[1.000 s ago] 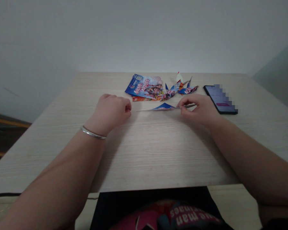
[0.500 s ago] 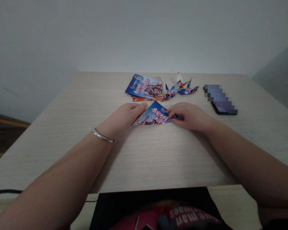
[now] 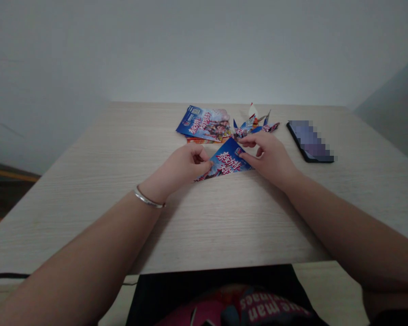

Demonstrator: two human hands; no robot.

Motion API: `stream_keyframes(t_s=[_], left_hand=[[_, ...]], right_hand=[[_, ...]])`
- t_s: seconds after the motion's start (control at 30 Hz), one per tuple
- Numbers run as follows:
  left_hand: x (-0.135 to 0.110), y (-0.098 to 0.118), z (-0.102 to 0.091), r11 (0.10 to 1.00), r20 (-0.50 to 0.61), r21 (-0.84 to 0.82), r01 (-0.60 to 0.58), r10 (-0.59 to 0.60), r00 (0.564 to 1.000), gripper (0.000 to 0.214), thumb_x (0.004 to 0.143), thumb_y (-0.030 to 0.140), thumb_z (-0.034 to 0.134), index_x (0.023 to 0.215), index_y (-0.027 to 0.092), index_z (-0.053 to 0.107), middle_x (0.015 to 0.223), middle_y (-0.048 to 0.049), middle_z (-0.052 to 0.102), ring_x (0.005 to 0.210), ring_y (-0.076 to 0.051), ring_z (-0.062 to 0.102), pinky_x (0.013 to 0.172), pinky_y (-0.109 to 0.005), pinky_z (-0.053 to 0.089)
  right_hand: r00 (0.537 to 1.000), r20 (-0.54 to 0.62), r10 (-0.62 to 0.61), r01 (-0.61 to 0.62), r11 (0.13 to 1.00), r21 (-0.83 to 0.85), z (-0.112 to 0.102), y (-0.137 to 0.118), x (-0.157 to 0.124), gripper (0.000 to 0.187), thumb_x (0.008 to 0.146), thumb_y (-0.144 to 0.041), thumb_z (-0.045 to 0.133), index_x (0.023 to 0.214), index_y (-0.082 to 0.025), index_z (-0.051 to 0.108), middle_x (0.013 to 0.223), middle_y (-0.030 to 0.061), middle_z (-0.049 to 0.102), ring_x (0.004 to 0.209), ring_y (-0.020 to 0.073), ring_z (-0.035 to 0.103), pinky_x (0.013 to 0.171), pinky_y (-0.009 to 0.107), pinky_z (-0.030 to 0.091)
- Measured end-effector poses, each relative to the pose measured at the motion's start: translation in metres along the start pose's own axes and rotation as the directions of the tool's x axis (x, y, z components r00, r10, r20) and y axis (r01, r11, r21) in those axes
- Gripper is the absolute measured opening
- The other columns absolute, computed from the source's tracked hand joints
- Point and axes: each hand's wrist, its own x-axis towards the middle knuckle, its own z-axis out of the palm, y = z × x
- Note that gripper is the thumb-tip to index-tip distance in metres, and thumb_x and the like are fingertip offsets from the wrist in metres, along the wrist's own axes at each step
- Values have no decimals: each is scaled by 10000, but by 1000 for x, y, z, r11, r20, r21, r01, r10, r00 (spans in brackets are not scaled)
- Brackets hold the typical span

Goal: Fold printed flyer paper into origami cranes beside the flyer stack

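A printed leaflet folded into a triangle (image 3: pixel 226 163), blue with white and red lettering, lies on the table between my hands, its point facing away from me. My left hand (image 3: pixel 185 165) pinches its left edge between thumb and bent fingers; a silver bangle is on that wrist. On the right edge, the thumb of my right hand (image 3: pixel 268 156) rests on the print while the index finger reaches past the upper edge near the point. Just beyond that hand are folded paper cranes (image 3: pixel 253 124) with pointed wings, partly covered by its fingers.
A stack of similar leaflets (image 3: pixel 202 122) lies behind the folded one. To the right is a phone (image 3: pixel 308 142) with a blurred screen. The pale wooden table (image 3: pixel 221 226) meets a wall at the back. A black cable (image 3: pixel 7 275) runs at the lower left.
The folded leaflet has shifted slightly right and turned a little. My right hand has moved up along its right edge and its fingers have spread. My left fingers have curled into a pinch.
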Motion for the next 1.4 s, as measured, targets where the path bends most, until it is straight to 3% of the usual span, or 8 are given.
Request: stream_keyframes(t_s=[0.07,0.2,0.4,0.63,0.83,0.97,1.13,1.4], left_hand=[[1,-3,2,997,-12,7,-74,74,997,135,741,211,652,669,182,542,589,28,564,529,-86,487,490,-209,358],[1,-3,2,990,-40,16,-141,141,989,186,747,260,685,667,177,538,631,27,543,562,-82,470,505,-205,361],[-6,13,-2,994,194,-112,-15,36,980,174,880,336,578,784,191,571,490,77,413,379,-74,368,376,-209,261],[-6,10,1,976,278,-203,78,-19,960,81,873,273,585,878,193,587,575,60,487,438,-73,424,416,-201,325],[-4,0,2,996,99,-57,-71,76,992,184,910,297,543,1015,173,629,680,24,560,544,-91,491,487,-205,370],[-6,-3,0,972,-79,150,-179,192,978,479,902,227,558,1374,198,479,728,27,606,594,-107,566,544,-215,422],[-9,0,-4,956,-36,212,-203,216,976,739,875,190,591,1548,225,286,755,17,655,651,-131,618,603,-242,464],[-8,-3,4,981,37,53,-186,184,982,1107,812,247,724,1603,304,-48,1078,-67,688,715,-151,665,641,-271,551]], right_hand=[[999,-37,23,-22,999,29,-2,-3,0,73,820,-258,706,879,-223,681,909,57,680,805,197,607,637,339,508],[997,-58,51,-44,993,108,-5,-9,0,108,792,-260,728,748,-217,639,798,24,652,712,159,578,548,286,457],[999,-26,-28,32,986,162,-2,-8,-3,63,825,-224,687,767,-236,708,777,-4,688,739,149,617,655,297,508],[999,-7,-51,51,987,151,1,-4,-6,54,829,-210,657,817,-238,701,834,12,712,780,169,662,718,331,558],[973,13,-232,228,965,127,2,1,-5,262,809,-148,639,1039,-273,662,1109,46,716,1095,239,648,935,438,542],[962,16,-271,271,962,28,1,-3,-5,323,821,-200,689,1122,-312,650,1371,63,602,1271,290,553,1041,515,471],[941,77,-330,330,944,2,4,-5,-6,205,864,-215,671,1052,-295,666,1222,64,665,1181,268,603,1015,483,479],[956,119,-269,262,963,71,13,-12,-5,689,811,-240,713,1444,-278,445,1398,104,588,1260,316,562,1037,515,480]])
